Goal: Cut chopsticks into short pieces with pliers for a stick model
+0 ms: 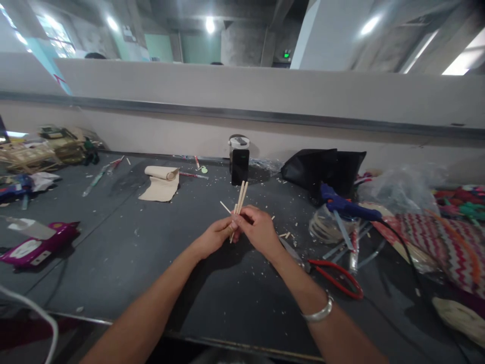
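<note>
Several thin wooden sticks (241, 194) rise from between my two hands, over the middle of the dark table. My left hand (219, 235) is closed, its thumb and fingers pinching the lower part of the sticks. From the other side my right hand (258, 227) is closed on them too, its fingertips meeting those of the left. One thinner stick (225, 207) slants off to the left. The sticks' lower ends are mostly covered by my fingers. Short cut stick pieces (287, 235) lie just right of my right hand.
Red-handled scissors (337, 278) lie by my right forearm. Further right are a blue glue gun (346, 205) with its cord and a coil of clear material (328, 225). A phone (240, 167) stands ahead, a cloth roll (162, 182) left of it. A purple tool (41, 242) lies far left.
</note>
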Tool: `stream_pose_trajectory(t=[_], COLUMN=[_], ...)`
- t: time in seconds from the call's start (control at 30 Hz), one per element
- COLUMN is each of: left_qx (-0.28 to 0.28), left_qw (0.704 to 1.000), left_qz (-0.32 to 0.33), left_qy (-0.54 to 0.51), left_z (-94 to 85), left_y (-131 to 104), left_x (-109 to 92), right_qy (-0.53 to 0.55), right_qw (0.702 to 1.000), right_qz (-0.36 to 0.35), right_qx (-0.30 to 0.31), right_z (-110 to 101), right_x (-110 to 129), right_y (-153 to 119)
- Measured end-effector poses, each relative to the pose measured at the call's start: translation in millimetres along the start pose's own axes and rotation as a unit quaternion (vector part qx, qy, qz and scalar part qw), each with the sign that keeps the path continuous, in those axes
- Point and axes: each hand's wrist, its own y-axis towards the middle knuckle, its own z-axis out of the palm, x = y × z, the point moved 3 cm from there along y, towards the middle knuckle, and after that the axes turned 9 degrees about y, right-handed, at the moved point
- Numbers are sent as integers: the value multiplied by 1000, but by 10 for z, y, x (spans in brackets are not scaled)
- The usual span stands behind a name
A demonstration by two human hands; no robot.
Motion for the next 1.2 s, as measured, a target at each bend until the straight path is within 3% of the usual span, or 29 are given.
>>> stream_pose_trajectory(t=[0.17,0.3,0.47,0.67,0.93,1.03,1.2], left_qx=[51,2,-17,-65,-93,-86,-86], left_qw=[997,999,999,997,995,996,976], left_qz=[0,1,3,-31,-5,-33,-46], left_qy=[54,36,40,-28,26,-19,-193], left_z=[-132,-169,-64,66,121,132,128], left_y=[-7,-2,-12,-16,-41,-33,-3], left_x=[-38,-75,-110,-10,-76,-39,-1], right_qy=[-91,-134,-153,-132,-93,-125,-130], right_qw=[995,989,988,990,995,992,991], right_qz=[-15,-64,-31,-39,-26,-12,-21], right_qx=[42,21,-7,-11,16,12,18], right_z=[14,46,65,70,34,42,77], right_x=[37,67,-16,-52,24,43,44], right_y=[-15,-33,-25,-16,-23,-33,-35])
